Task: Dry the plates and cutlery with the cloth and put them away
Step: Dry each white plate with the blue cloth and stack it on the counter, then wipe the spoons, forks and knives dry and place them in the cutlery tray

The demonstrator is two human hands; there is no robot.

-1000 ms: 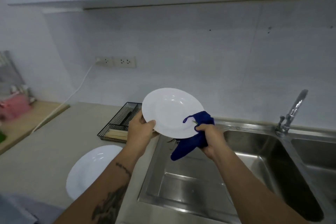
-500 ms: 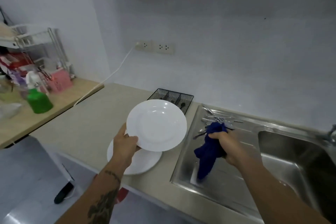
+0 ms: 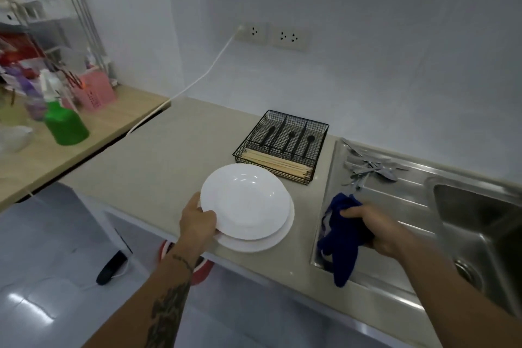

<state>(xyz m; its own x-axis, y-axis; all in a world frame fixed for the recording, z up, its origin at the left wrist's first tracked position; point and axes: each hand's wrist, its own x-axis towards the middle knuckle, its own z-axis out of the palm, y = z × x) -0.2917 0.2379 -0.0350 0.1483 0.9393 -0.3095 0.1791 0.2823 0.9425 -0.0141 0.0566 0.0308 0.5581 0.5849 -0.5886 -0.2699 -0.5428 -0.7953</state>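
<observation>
Our left hand (image 3: pixel 197 220) still grips the plate (image 3: pixel 244 205) by its near rim, now lowered onto the second plate (image 3: pixel 278 237). Our right hand (image 3: pixel 372 227) keeps clutching the cloth (image 3: pixel 340 243), now nearer us; the cutlery (image 3: pixel 370 168) lies beyond its fingers.

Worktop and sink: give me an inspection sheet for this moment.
Surface: beige worktop, steel drainboard.
Job's things: top plate on or just above the lower plate, contact unclear; wet cutlery on the drainboard; wire tray holding black cutlery and chopsticks.
Clutter: green bottle, pink basket on the side table.
Grippers: left hand holds the top plate; right hand grips the cloth.
Cables: white cord from the socket.
Surroundings: tiled wall, sink basin.
</observation>
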